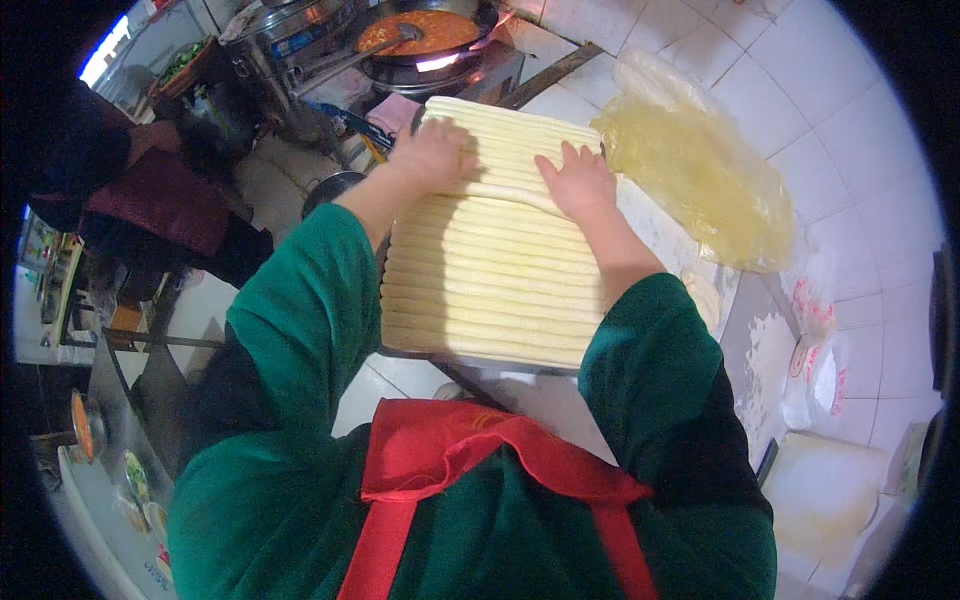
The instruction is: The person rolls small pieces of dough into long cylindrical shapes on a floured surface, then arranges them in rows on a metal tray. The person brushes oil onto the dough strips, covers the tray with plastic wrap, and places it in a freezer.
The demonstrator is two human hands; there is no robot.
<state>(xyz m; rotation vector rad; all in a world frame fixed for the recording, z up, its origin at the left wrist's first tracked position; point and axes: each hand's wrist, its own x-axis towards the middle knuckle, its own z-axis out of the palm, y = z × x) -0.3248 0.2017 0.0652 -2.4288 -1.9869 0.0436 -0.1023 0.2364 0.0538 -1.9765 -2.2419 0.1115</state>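
Rows of pale dough strips [510,285] lie side by side across a tray in front of me. One dough strip [510,194] rests slightly raised and curved over the others, just below my hands. My left hand [436,154], a little blurred, is over the upper left part of the rows, its fingers bent; whether it grips a strip cannot be told. On the upper right part lies my right hand [579,180], palm down with its fingers spread, touching the dough and holding nothing. The tray's dark rim [480,361] shows at the near edge.
A wok of red sauce [427,34] with a ladle stands over a lit burner beyond the tray. Yellowish plastic sheeting [697,172] lies at the right, beside a dough lump [700,296]. Another person [157,202] in dark clothing is at the left.
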